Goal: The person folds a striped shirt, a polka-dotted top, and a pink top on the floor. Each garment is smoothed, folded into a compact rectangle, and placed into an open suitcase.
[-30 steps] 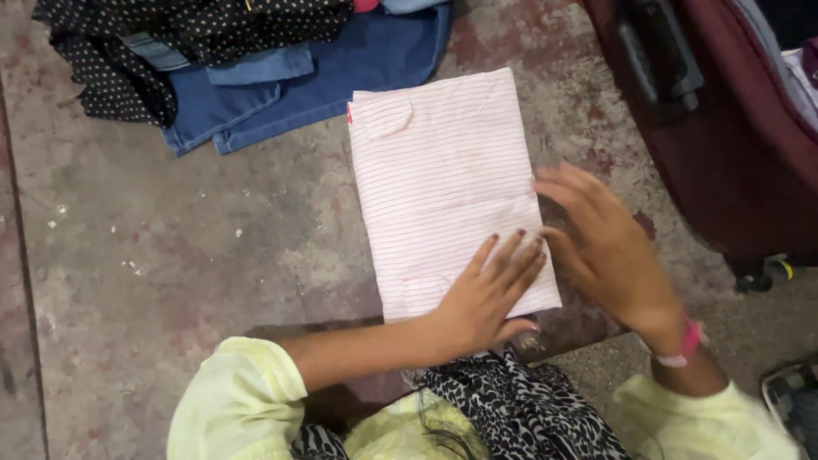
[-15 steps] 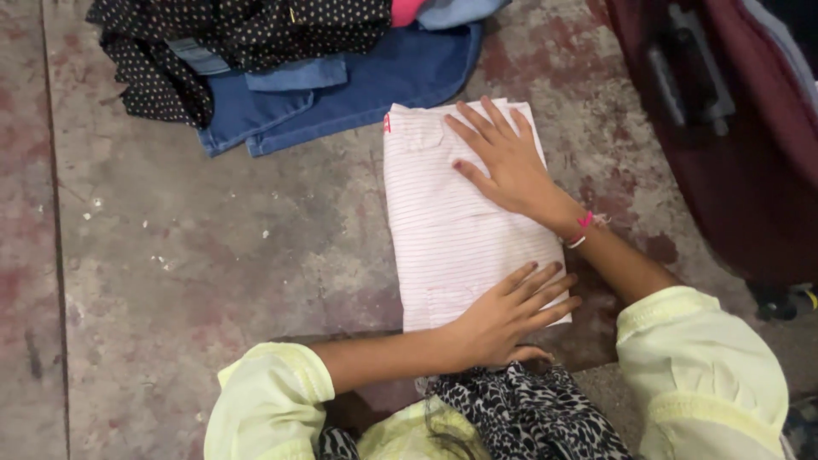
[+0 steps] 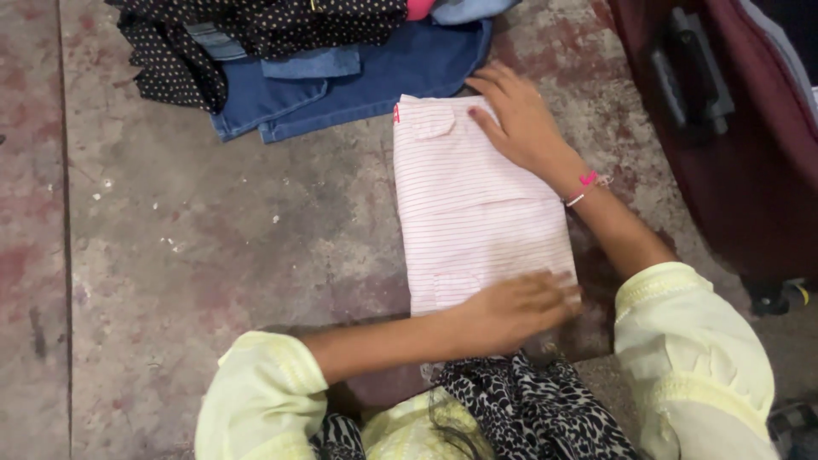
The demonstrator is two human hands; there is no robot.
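Your folded pink-striped garment (image 3: 477, 213) lies flat on the concrete floor (image 3: 170, 255), just below the pile of blue jeans (image 3: 375, 77) and dotted dark cloth (image 3: 256, 25). A maroon suitcase (image 3: 741, 153) stands at the right. Since half a second ago, your right hand (image 3: 520, 119) has slid to the garment's top right corner, fingers spread flat. Your left hand (image 3: 511, 311) stays pressed open on the near edge, gripping nothing. The fold appears set and is being smoothed.

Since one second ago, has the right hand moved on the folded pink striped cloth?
Yes. The right hand has gone from the near end of the folded pink striped cloth to its far end, close to the blue jeans. The left hand stays near.
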